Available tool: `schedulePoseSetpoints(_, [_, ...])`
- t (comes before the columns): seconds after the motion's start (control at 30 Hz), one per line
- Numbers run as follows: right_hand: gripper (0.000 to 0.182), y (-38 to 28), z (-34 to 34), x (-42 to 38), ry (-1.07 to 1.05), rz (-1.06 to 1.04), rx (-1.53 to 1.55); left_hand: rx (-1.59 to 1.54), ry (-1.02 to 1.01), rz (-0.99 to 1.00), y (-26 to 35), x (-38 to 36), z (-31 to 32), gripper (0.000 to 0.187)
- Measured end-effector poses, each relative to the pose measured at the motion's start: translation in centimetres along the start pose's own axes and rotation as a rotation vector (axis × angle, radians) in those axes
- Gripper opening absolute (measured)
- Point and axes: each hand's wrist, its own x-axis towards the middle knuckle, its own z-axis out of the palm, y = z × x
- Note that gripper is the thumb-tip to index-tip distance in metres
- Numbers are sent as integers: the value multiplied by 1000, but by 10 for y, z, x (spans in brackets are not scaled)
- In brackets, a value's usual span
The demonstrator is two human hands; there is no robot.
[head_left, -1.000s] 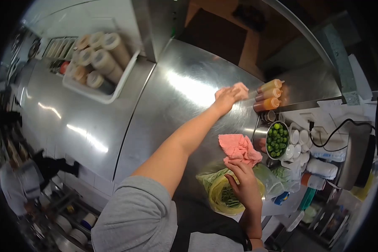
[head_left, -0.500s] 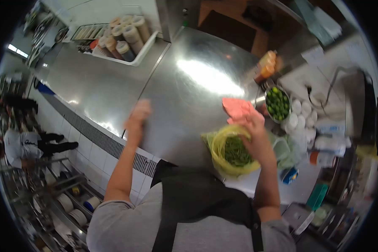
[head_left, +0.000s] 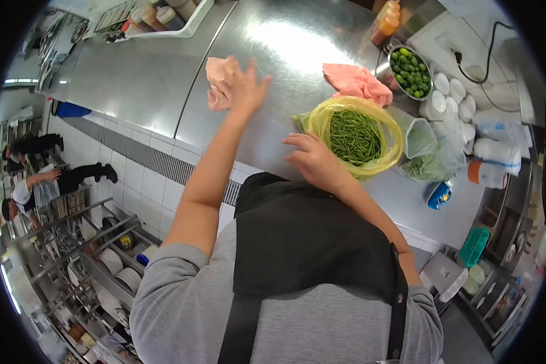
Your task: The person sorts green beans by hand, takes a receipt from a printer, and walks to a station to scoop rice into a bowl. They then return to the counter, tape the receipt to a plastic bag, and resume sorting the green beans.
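Note:
My left hand (head_left: pixel 247 91) is over the steel counter with its fingers spread, slightly blurred. Just left of it, partly behind the fingers, lies a pale pink cloth (head_left: pixel 216 85). Fingers apart and holding nothing, my right hand (head_left: pixel 314 159) hovers at the near left side of a yellow plastic bag (head_left: pixel 392 130). The open bag is full of green beans (head_left: pixel 353 138). A brighter pink cloth (head_left: pixel 358 82) rests behind the bag, crumpled on the counter.
A metal pot of small green limes or similar fruit (head_left: pixel 410 73) stands at the back right, near white containers (head_left: pixel 434 104) and orange sauce bottles (head_left: pixel 385 27). Clear bags (head_left: pixel 428 148) sit right of the beans. A white basket of bottles (head_left: pixel 191 27) is at the back left.
My left hand has moved right and away from me, and the pale cloth now shows beside it. My right hand has come off the brighter cloth and bag, moving left. The view has tilted down.

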Motion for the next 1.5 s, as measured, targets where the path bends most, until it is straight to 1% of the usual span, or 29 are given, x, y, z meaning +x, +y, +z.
schedulePoseSetpoints(0.07, [14,8,-21,-27,53,111,42,-286,8,162,58,-27,-7,56])
schedulePoseSetpoints(0.1, [15,12,-33,-40,96,205,91,-994,-339,-132,86,-32,-38,49])
schedulePoseSetpoints(0.13, [15,14,-44,-53,114,218,81,-1673,-712,-466,110,-37,-69,43])
schedulePoseSetpoints(0.17, [17,14,-54,-67,196,323,89,-1672,-733,-455,124,-49,-77,43])
schedulePoseSetpoints(0.2, [19,15,-63,-79,276,423,96,-1329,-535,-137,136,-60,-83,38])
schedulePoseSetpoints(0.23, [19,19,-70,-89,286,429,87,-970,-327,157,147,-67,-89,34])
schedulePoseSetpoints(0.27, [20,24,-73,-99,316,532,70,-974,-331,168,157,-73,-95,34])
schedulePoseSetpoints(0.3, [20,29,-73,-105,347,633,55,-1005,-571,80,165,-76,-101,28])
schedulePoseSetpoints(0.33, [20,34,-71,-108,355,633,51,-1023,-811,-11,174,-78,-108,22])
schedulePoseSetpoints(0.37, [22,41,-69,-109,339,669,51,-847,-940,-11,185,-78,-115,21])
schedulePoseSetpoints(0.4, [24,47,-68,-108,325,704,51,-844,-936,-1,187,-82,-98,21])
schedulePoseSetpoints(0.47, [24,56,-63,-93,322,645,13,-428,-643,536,176,-91,-38,25])
schedulePoseSetpoints(0.5, [24,60,-60,-84,311,594,-21,-397,-609,620,172,-88,-21,30])
schedulePoseSetpoints(0.53, [24,68,-55,-76,324,590,-27,-393,-602,633,172,-86,-5,30])
schedulePoseSetpoints(0.6, [21,86,-43,-66,358,635,-142,-469,-347,518,178,-82,20,12])
schedulePoseSetpoints(0.67, [18,101,-39,-62,347,662,-179,-511,-373,478,180,-78,26,8])
schedulePoseSetpoints(0.73, [16,111,-39,-63,330,690,-214,-414,-475,467,174,-74,20,7])
schedulePoseSetpoints(0.8, [13,113,-40,-66,241,665,-139,-489,-477,467,167,-74,16,11])
schedulePoseSetpoints(0.87, [12,111,-41,-66,240,662,-156,-426,-514,363,166,-76,11,14])
schedulePoseSetpoints(1.03, [8,101,-57,-57,219,680,-115,-521,-325,410,181,-77,3,17])
schedulePoseSetpoints(1.1, [7,84,-75,-51,446,541,-70,-573,-292,394,186,-70,-6,16])
schedulePoseSetpoints(1.2, [9,69,-91,-54,478,584,73,-730,-225,496,188,-61,-22,13])
schedulePoseSetpoints(1.27, [10,66,-85,-56,506,547,23,-712,-408,422,187,-60,-34,12])
schedulePoseSetpoints(1.3, [10,63,-82,-57,529,506,-26,-712,-413,426,184,-60,-33,12])
schedulePoseSetpoints(1.33, [10,59,-81,-58,532,511,-25,-691,-375,527,180,-59,-32,12])
schedulePoseSetpoints(1.37, [10,54,-83,-58,513,637,122,-669,-334,626,177,-58,-31,13])
schedulePoseSetpoints(1.4, [11,51,-83,-58,491,759,272,-669,-336,628,174,-58,-30,13])
schedulePoseSetpoints(1.43, [11,52,-82,-60,491,761,272,-646,-260,681,171,-58,-30,13])
schedulePoseSetpoints(1.5, [10,57,-78,-68,586,757,1000,-624,-182,726,167,-59,-32,14])
